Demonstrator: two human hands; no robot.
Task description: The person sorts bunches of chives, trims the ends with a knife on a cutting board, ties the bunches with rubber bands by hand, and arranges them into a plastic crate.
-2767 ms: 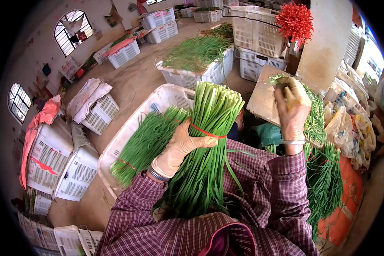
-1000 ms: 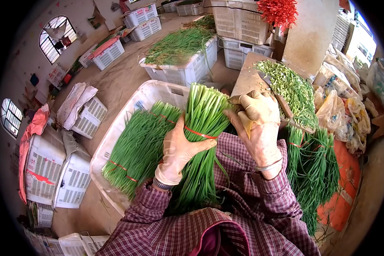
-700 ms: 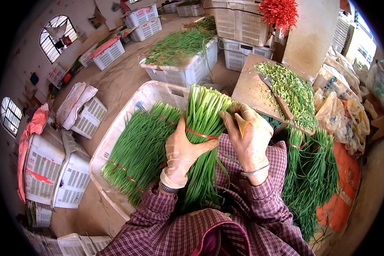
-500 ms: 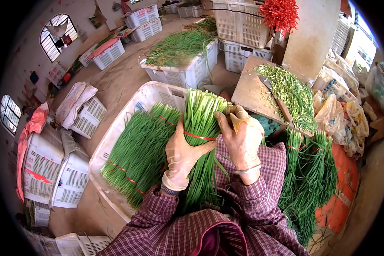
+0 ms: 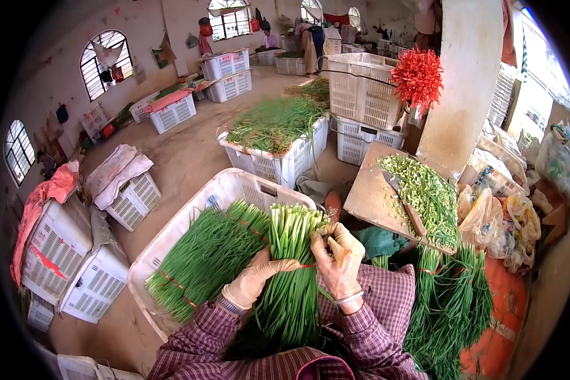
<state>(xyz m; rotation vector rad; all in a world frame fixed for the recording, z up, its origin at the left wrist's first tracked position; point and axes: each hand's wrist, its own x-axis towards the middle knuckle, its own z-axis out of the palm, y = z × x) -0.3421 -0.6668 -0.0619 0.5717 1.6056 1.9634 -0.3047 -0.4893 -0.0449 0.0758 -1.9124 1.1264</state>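
A bunch of green chives (image 5: 291,297) stands pale stem ends up in front of me, bound by a red tie (image 5: 306,265). My left hand (image 5: 252,283), in a thin glove, is closed around its left side, thumb across the front near the tie. At the upper right edge, my right hand (image 5: 340,266), its fingers also gloved, is curled in a pinch against the pale stems; its fingertips are partly hidden. Beside the held bunch, more tied chives (image 5: 206,253) lie in a white plastic crate (image 5: 147,256).
A wooden board (image 5: 367,193) at the right holds a knife (image 5: 411,212) and chopped stem ends (image 5: 427,190). Below it hang tied chive bunches (image 5: 453,304). A crate heaped with greens (image 5: 275,126) stands ahead, red ties (image 5: 418,77) hang by the pillar, and covered crates (image 5: 60,237) stand left.
My view has tilted up, showing more of the room and people at the back. Both hands and the bunch sit lower in view, the hands still at the bunch.
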